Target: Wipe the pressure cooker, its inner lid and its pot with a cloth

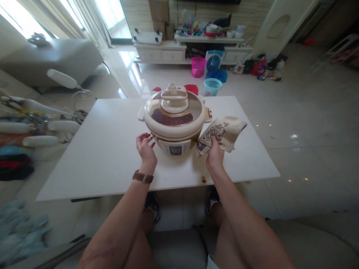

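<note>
The print on the control panel (175, 148) of the cream round electric cooker (175, 116) is too small to read, and the brown speck (203, 179) by the near edge of the white bench (112, 157) is too small to identify. The lower corner of the beige patterned cloth (226, 130) is hidden inside the right hand (214, 156). Beyond the bench's left edge, blurred white-handled things (39, 141) are cut off.

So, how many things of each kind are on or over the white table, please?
Cream round electric cooker: 1
Beige patterned cloth, in the right hand: 1
Small brown bit: 1
Total: 3
</note>
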`<state>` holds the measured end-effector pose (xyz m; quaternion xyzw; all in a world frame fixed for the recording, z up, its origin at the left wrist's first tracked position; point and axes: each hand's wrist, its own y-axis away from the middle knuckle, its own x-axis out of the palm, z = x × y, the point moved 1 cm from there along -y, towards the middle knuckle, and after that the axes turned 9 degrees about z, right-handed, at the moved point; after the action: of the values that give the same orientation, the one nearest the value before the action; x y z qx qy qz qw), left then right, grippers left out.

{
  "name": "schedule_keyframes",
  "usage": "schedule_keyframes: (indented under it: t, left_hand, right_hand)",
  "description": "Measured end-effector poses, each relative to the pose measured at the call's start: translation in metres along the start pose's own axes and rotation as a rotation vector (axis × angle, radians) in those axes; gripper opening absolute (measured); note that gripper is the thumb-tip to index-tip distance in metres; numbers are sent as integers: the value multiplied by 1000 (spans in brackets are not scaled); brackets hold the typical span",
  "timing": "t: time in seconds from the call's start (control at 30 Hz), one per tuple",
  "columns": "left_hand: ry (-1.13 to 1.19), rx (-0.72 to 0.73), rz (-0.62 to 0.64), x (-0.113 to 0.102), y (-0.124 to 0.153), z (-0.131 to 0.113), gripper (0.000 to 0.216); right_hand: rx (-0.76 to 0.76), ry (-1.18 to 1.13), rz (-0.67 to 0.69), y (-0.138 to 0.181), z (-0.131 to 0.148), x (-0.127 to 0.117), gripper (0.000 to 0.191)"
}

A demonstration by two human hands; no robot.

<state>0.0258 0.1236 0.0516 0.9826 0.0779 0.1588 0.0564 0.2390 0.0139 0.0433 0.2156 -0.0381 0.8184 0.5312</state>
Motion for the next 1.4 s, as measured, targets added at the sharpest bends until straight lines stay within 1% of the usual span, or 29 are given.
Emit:
schedule_keyframes:
  t: [0.07, 0.13, 0.23, 0.33, 0.47, 0.57, 0.7, 0.9, 1.0, 1.07, 1.17, 1.23, 1.3, 1.37, 1.4]
  left_hand:
    - [-20, 46, 1, 8, 10, 5, 26]
    - [-34, 89, 11, 15, 20, 10, 31]
    - [-66, 141, 17, 24, 35, 17, 42]
    - [-129, 189, 10, 31, 52, 23, 53]
    - [-278, 316, 119, 38, 67, 31, 79]
    - [-402, 408, 137, 38, 67, 37, 90]
    - [-479, 444, 122, 33, 60, 44, 81]
    - [-422, 439, 67, 26, 50, 41, 56]
    - [-385, 432, 15, 20, 39, 35, 44]
    - [-360, 430, -9, 14, 26, 31, 38]
    - [-330, 424, -24, 3, 4, 23, 34]
    - [-324, 422, -11, -5, -7, 19, 35]
    - [-317, 422, 24, -11, -10, 18, 38]
    - [-307, 417, 70, -17, -5, 19, 46]
    - [-307, 414, 99, -20, 1, 21, 53]
  right_hand:
    - [-15, 17, 37, -11, -5, 5, 48]
    - [14, -38, 69, -24, -8, 11, 44]
    - [126, -193, 114, -43, -7, 19, 30]
    - [245, -310, 197, -57, 0, 23, 18]
    - [335, -348, 297, -64, 7, 20, 16]
    - [347, -350, 322, -65, 6, 15, 17]
    - [354, -362, 353, -61, 5, 10, 18]
    - [440, -367, 354, -37, 13, 4, 19]
    - [479, -370, 316, -12, 12, -1, 16]
    - [487, -381, 281, 10, 6, -5, 15]
    - [468, -382, 261, 43, -6, -7, 21]
    - [437, -363, 252, 54, -11, -7, 27]
    - [395, -346, 213, 50, -10, -6, 29]
    - [352, -338, 172, 33, -3, -4, 27]
    - [334, -334, 166, 22, 1, -3, 25]
